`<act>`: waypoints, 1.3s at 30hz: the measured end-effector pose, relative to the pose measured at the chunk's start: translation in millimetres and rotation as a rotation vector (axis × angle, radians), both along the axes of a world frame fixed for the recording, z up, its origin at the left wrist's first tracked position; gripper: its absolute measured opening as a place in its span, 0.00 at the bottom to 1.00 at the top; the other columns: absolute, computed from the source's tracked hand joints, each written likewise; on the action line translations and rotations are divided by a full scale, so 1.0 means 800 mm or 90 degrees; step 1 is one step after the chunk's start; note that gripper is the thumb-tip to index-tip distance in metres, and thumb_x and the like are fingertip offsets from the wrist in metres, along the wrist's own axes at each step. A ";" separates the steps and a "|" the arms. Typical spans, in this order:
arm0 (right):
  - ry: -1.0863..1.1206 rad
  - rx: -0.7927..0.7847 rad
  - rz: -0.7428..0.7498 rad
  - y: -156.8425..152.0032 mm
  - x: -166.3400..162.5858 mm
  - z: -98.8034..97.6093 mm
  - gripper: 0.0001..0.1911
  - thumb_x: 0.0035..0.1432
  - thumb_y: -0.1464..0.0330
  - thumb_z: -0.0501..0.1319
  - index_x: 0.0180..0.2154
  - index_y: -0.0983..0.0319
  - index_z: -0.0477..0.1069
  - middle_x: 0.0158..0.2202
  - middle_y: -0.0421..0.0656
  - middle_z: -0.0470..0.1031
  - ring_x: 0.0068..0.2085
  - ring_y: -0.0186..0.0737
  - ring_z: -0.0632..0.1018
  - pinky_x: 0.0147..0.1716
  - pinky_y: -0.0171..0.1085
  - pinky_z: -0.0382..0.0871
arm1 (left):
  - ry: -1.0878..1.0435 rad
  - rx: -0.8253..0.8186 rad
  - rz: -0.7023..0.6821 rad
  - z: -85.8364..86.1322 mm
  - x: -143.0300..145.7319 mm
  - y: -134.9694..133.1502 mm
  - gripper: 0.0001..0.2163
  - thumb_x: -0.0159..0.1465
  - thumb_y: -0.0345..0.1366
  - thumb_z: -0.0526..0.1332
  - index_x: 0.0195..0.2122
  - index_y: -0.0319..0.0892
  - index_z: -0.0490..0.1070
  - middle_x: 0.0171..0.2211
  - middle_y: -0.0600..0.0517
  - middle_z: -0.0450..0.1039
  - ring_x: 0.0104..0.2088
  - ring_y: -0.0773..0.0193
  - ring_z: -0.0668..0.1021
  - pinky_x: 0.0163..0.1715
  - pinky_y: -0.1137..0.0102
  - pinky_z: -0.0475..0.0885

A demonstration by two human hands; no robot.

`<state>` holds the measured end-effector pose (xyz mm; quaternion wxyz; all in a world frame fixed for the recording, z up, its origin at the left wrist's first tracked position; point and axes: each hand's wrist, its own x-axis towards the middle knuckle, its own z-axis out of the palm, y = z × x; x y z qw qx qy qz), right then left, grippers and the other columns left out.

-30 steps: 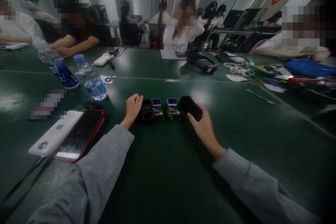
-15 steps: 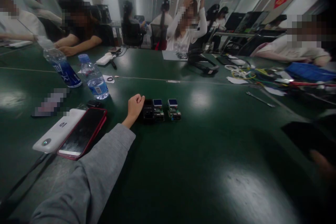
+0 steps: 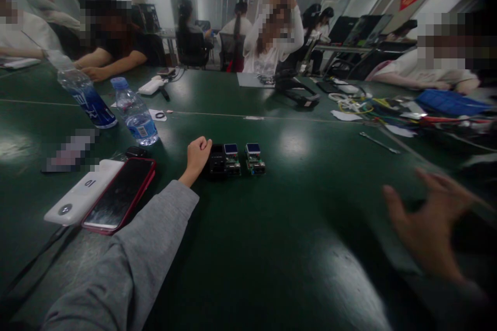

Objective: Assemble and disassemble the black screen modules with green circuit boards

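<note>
My left hand [image 3: 199, 154], in a grey sleeve, rests on the green table [image 3: 272, 248] as a closed fist. Its knuckles lie against or very near the left side of a small black case-like block [image 3: 217, 160]. No object shows in the fist. Right beside that block is a circuit board [image 3: 233, 166] with a small square screen on top. A second similar board [image 3: 256, 165] stands a little to the right, apart from the first. My right hand [image 3: 427, 222], blurred, hovers at the right with thumb and fingers spread, holding nothing visible.
At left lie a red-cased phone [image 3: 120, 194], a white device [image 3: 83, 191] with a strap, and two water bottles [image 3: 142, 124]. A thin metal tool [image 3: 379, 143] and tangled cables [image 3: 357, 106] are at right. Several people sit across the table, one with arms raised [image 3: 267, 46].
My right hand has come further into view from the right edge, its fingers now spread. My left hand keeps its place beside the black block. The view has shifted slightly.
</note>
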<state>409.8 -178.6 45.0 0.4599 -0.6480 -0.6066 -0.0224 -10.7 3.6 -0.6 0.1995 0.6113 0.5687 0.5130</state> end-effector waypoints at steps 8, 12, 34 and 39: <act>-0.032 -0.122 0.276 0.096 -0.215 -0.031 0.27 0.63 0.55 0.55 0.61 0.54 0.58 0.64 0.47 0.53 0.63 0.53 0.59 0.60 0.58 0.59 | 0.000 -0.006 0.004 0.001 0.001 -0.001 0.19 0.61 0.33 0.58 0.18 0.43 0.48 0.17 0.59 0.51 0.21 0.69 0.58 0.27 0.70 0.55; -0.075 -0.146 0.328 0.111 -0.235 -0.043 0.31 0.61 0.60 0.57 0.64 0.56 0.54 0.68 0.47 0.44 0.64 0.58 0.57 0.59 0.59 0.61 | 0.013 -0.008 0.004 0.001 0.002 0.001 0.19 0.61 0.33 0.58 0.18 0.43 0.47 0.17 0.59 0.50 0.21 0.69 0.58 0.26 0.70 0.54; 0.105 -0.167 0.177 0.124 -0.214 -0.060 0.30 0.63 0.56 0.51 0.63 0.59 0.55 0.56 0.51 0.63 0.56 0.55 0.63 0.56 0.58 0.60 | 0.009 -0.002 0.007 -0.001 0.000 -0.001 0.19 0.60 0.34 0.58 0.18 0.43 0.48 0.17 0.58 0.51 0.21 0.70 0.58 0.26 0.69 0.55; 0.080 -0.139 0.186 0.121 -0.212 -0.056 0.32 0.58 0.57 0.58 0.61 0.61 0.59 0.55 0.52 0.64 0.55 0.54 0.66 0.54 0.56 0.64 | 0.012 0.001 0.003 0.000 0.000 -0.001 0.19 0.61 0.34 0.58 0.18 0.43 0.48 0.17 0.58 0.52 0.21 0.70 0.58 0.26 0.69 0.55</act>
